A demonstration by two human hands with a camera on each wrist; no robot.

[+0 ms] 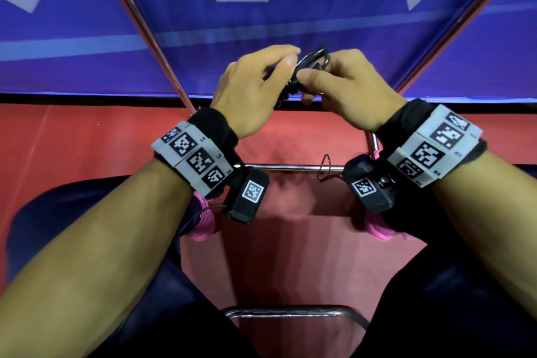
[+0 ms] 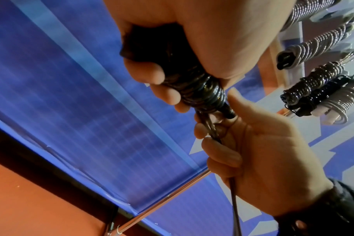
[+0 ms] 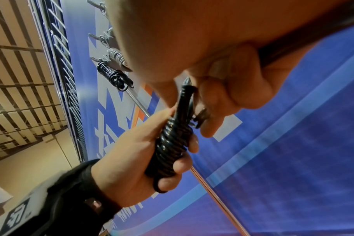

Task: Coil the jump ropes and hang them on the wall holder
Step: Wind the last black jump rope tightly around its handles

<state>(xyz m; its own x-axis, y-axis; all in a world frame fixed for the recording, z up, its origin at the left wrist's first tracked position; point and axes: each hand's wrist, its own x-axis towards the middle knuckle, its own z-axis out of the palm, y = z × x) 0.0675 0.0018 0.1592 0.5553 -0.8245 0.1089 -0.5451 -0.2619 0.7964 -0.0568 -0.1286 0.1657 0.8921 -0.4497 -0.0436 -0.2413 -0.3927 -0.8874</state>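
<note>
From the head, my left grip (image 1: 255, 87) and right grip (image 1: 345, 90) meet before the blue banner (image 1: 87, 38), above the red floor (image 1: 87, 139), with open air on either side. A pole (image 1: 151, 38) slants close behind my left wrist. Only a dark loop of rope (image 1: 312, 59) shows between my fingers; my palms hide the rest.

From the left wrist, my left fingers wrap tight round the wound black bundle. Just below, my right fingers curl round the strands leaving it; one runs off the bottom edge. Hung coils (image 2: 313, 84) sit well apart, cut by the right edge.

From the right wrist, my right fingertips pinch the bundle's top end; a small part there is too blurred to name. The holder (image 3: 100, 37) stands far off.
</note>
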